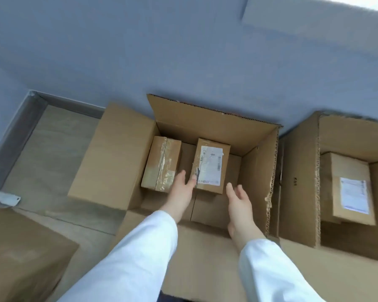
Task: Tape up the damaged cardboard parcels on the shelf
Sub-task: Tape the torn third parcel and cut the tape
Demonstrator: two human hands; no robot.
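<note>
Blue-grey wall [140, 51], pale wood-look floor [48, 149], grey skirting board [18, 136]

Both hands reach into an open carton [207, 127] on the floor. The left hand [182, 190], fingers straight, touches the near corner of a labelled parcel [212, 165]; the right hand [238, 203] hovers open just beside it. A taped parcel [160, 163] stands to the left.

Brown cardboard parcels [211, 165], white label [211, 168], white sleeves [140, 253], grey-blue wall [140, 51].
</note>
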